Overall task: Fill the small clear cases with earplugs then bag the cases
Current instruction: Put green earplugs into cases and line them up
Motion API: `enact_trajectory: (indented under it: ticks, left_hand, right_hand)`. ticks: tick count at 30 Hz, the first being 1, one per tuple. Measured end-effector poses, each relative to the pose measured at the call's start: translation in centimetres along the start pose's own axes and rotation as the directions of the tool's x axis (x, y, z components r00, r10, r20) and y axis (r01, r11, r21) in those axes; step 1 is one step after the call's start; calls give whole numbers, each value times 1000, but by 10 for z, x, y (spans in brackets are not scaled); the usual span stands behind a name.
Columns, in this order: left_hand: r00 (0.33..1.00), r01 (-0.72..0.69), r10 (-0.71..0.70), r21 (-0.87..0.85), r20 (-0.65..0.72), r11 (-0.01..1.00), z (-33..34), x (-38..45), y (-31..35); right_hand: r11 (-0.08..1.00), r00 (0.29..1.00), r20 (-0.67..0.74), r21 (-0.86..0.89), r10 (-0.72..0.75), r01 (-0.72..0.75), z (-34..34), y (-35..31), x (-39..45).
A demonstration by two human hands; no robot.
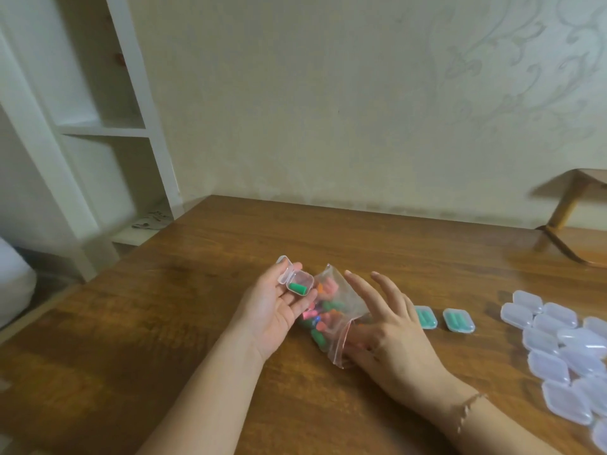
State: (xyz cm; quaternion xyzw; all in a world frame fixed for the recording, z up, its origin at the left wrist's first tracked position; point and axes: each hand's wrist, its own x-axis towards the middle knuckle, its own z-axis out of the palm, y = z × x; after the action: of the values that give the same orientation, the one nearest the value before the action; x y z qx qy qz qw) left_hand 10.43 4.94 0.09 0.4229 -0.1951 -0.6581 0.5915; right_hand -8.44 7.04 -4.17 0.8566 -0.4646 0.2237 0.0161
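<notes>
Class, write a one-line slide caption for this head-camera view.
Left hand holds an open case with one green earplug; right hand reaches into the earplug bag.

The table (377, 244) is brown wood with darker grain. The open case (297, 280) is clear and has one green earplug (298, 288) inside. The bag (331, 310) is clear with a red strip at its mouth; the earplugs in it are pink, green and orange. Two closed cases (458, 320) look green from the plugs inside. The pile of empty cases (565, 353) is clear, whitish. The wall (328, 93) is cream with a pale swirl pattern at the right. The shelf (98, 126) is white.
</notes>
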Motion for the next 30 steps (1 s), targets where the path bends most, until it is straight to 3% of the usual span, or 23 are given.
enact_trajectory:
  ticks: [4, 13, 19, 22, 25, 28, 30]
  left_hand:
    - [1000, 10, -10, -14, 12, 1000, 2, -1, -1]
    - [999, 6, -7, 21, 33, 1000, 5, -3, -5]
    - [1000, -2, 1, 52, 9, 999, 5, -2, -5]
    - [1000, -15, 15, 70, -11, 997, 2, -1, -3]
    - [1000, -3, 2, 72, 16, 997, 0, -2, -2]
    - [993, 26, -37, 101, 108, 995, 2, -9, -3]
    - [978, 53, -81, 149, 194, 987, 4, -16, -7]
  right_hand:
    - [998, 996, -68, 22, 63, -61, 0, -9, 5]
    - [981, 990, -94, -154, 101, -115, 3, -20, 8]
    - [991, 983, -128, 12, 131, -130, -2, -12, 4]
    - [968, 974, -144, 206, 174, -142, -19, -1, -4]
    - [851, 960, -127, 502, 250, -155, -39, 7, -11]
    - [519, 902, -154, 850, 403, -87, -53, 10, -11]
    - [363, 875, -127, 930, 467, -58, -58, 7, -11]
